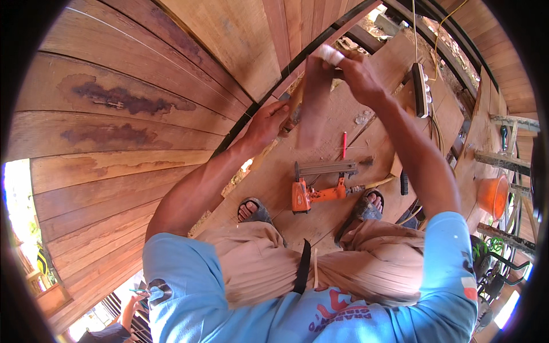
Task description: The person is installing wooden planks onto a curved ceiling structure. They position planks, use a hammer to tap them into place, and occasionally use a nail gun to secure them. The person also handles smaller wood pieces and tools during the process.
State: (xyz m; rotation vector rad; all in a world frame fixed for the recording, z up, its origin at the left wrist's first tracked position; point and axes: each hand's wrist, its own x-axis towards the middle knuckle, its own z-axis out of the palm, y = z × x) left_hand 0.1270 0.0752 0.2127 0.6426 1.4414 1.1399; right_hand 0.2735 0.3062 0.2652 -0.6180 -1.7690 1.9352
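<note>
My right hand [360, 77], with white wrapping on a finger, is closed on the top of a motion-blurred reddish-brown board [314, 103] hanging downward. Lower and to the left, my left hand [269, 120] has its fingers curled at a lighter wooden strip [295, 98] by the dark edge of the slatted wooden wall [143, 103]; its exact grip is unclear. Below both hands an orange nail gun [311, 191] lies on the plywood floor between my sandaled feet, with a red marker [344, 144] just above it.
A power strip [420, 88] with cords is at upper right. An orange bucket [492, 194] stands right beside metal bars [500, 160]. Gaps between boards run along the back. Another person's arm [128, 308] shows at bottom left, and tools and green hose [494, 246] at lower right.
</note>
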